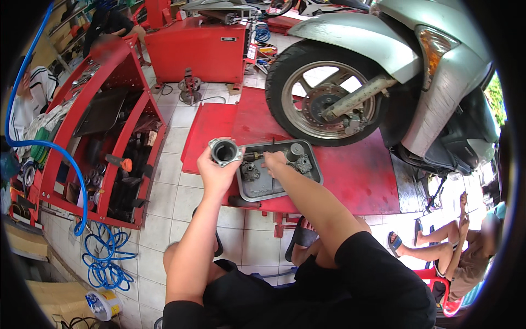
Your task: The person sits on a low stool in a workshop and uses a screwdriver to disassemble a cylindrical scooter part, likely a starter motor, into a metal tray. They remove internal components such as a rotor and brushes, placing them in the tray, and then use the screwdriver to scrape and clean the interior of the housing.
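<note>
My left hand [217,174] is closed around a grey metal engine cylinder [223,151], its round bore facing up, just off the left edge of a grey metal tray [257,196]. Over the tray, my right hand [275,160] has its fingers pressed together; what they hold, if anything, is too small to make out. A dark, slim piece [252,156] lies between the cylinder and my right fingers. Inside the tray are a metal part [250,173] at the left, a round metal piece [296,150] at the far right, and another metal part [303,163] below it.
The tray stands on a red lift platform [356,186], beside the front wheel [323,93] of a silver scooter [361,35]. To the left are a red tool rack [129,131] and a coiled blue hose [107,257]. A person [466,252] sits at the right; others are at the far left.
</note>
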Demonstrator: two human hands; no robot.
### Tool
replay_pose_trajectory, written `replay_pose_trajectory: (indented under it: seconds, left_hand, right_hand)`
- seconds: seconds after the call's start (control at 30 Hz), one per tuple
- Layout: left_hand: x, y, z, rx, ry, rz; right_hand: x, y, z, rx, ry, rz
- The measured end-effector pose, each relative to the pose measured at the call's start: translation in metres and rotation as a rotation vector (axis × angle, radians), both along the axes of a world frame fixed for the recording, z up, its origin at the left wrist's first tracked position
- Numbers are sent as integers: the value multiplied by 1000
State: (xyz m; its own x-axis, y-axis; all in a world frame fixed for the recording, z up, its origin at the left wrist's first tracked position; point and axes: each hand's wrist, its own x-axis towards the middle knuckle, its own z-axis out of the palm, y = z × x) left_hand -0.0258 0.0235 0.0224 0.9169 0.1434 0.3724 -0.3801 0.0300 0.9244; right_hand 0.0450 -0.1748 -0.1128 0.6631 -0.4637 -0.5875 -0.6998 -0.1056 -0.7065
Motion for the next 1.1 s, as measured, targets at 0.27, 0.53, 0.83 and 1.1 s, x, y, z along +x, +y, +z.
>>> replay_pose_trajectory:
  seconds: [0.27, 0.53, 0.83, 1.1]
  left_hand:
    - [3, -5, -11, 23, -6, -50]
    - [3, -24, -8, -38, -31, -94]
    - [9, -19, 0, -27, -59, -177]
    - [1, -19, 8, 59, -106, -227]
  right_hand:
    - [-1, -23, -15, 107, -91, 34]
    - [11, -35, -26, 347, -115, -46]
    - [-3, -35, -10, 213, -277, 87]
    - [-41, -41, 94, -616, -662, 523]
